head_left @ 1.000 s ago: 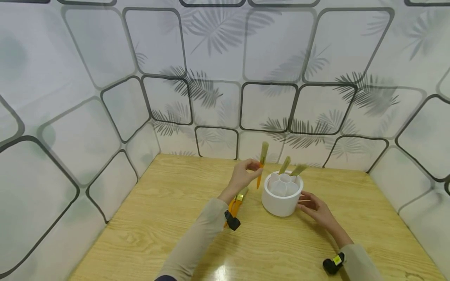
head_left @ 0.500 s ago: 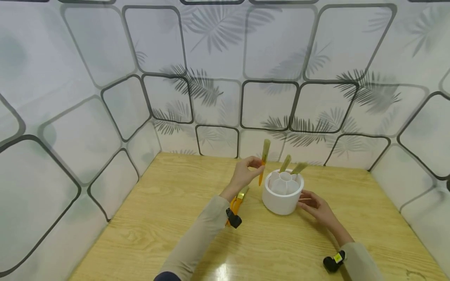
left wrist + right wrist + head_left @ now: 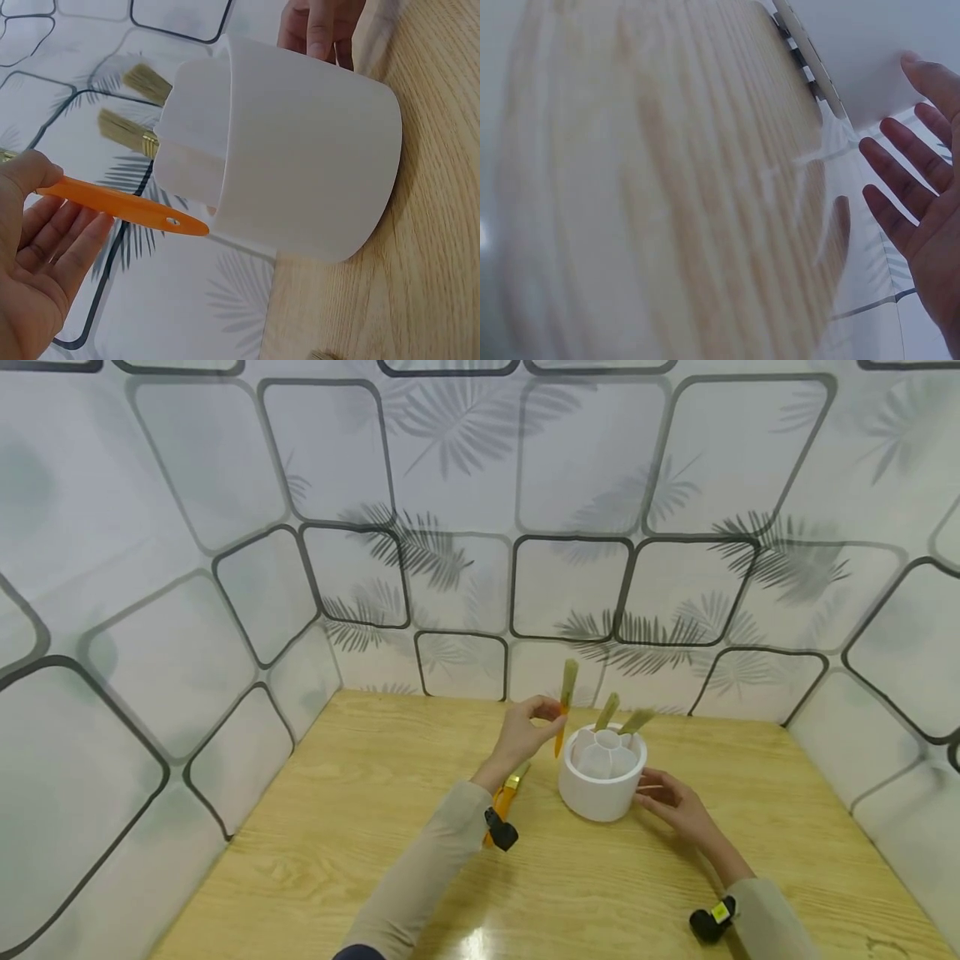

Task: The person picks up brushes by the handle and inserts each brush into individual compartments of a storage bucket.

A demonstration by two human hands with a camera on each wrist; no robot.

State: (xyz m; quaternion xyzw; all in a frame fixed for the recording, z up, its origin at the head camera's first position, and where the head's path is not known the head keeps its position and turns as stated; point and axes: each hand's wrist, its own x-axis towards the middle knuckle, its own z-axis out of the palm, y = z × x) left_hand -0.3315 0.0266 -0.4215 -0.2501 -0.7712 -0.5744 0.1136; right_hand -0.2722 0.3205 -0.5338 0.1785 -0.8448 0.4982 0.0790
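My left hand pinches a paintbrush by its orange handle, bristles up and handle end down. That handle end hangs beside the rim of a white round divided holder, on its left side; in the left wrist view the tip overlaps the rim. Two more brushes stand in the holder's back compartments with their pale bristles sticking out. At the holder's right side is my right hand, its fingers spread and fairly straight, thumb right at the white wall.
More orange-handled brushes lie on the wooden table, partly hidden under my left forearm. Patterned white cloth walls enclose the table at the back and both sides.
My left hand has shifted slightly to the right with the paintbrush, bringing its handle end closer to the holder. The right hand and the holder stay where they were.
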